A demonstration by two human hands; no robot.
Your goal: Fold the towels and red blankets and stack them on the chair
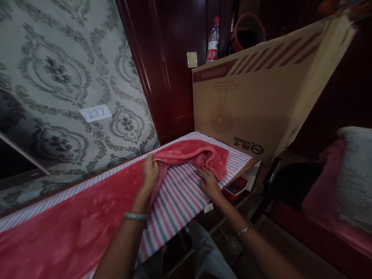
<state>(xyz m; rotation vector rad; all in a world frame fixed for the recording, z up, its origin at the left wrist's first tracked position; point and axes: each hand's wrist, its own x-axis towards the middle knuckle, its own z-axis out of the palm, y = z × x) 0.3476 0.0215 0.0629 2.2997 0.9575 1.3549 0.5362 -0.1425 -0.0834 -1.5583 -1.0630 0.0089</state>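
Observation:
A long red plush blanket (87,213) lies along a table covered by a striped pink, grey and white cloth (180,197). My left hand (150,172) is closed on a bunched fold of the blanket, lifting its edge off the cloth. My right hand (209,184) rests at the blanket's right end, its fingers reaching under the folded-over part; the fingertips are partly hidden by the plush, so I cannot see how firmly they grip. Between the two hands the striped cloth lies bare.
A large cardboard box (247,100) stands at the table's far right end, with a plastic bottle (213,40) behind its top edge. Patterned wallpaper bearing a paper label "277" (95,113) runs along the left. A black chair (293,186) and pink and grey textiles (354,174) are at right.

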